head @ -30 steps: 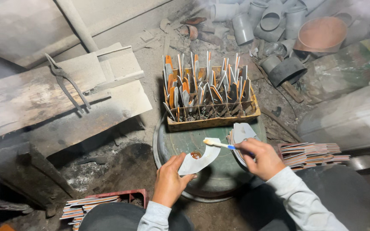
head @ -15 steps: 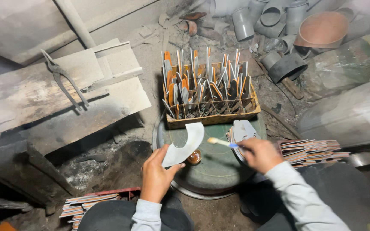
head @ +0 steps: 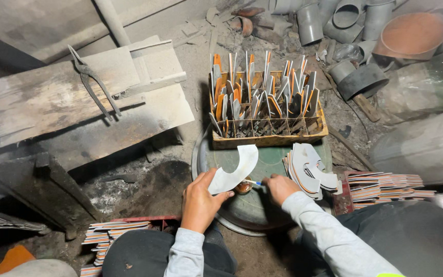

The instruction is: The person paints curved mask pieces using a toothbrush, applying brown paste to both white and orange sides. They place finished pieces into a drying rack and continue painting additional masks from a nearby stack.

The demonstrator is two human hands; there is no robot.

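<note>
Grey pipe offcuts point(head: 334, 20) lie heaped at the far right, with a worn wooden plank point(head: 52, 97) at the left carrying a pair of metal tongs point(head: 94, 82). A wooden crate point(head: 267, 136) on the far edge of the round metal tray point(head: 201, 154) holds curved cut pieces standing upright. A loose fan of the same pieces point(head: 311, 172) lies on the tray at right, beside flat stacks point(head: 385, 185). The left hand point(head: 199, 201) is clenched on one white crescent piece point(head: 234, 172), its long axis running up and to the right. The right hand point(head: 279, 188) pinches a small brush point(head: 253, 182), tip pointing left at a small pot point(head: 242, 188) just under the piece's lower edge; the right hand is nearer the pot.
</note>
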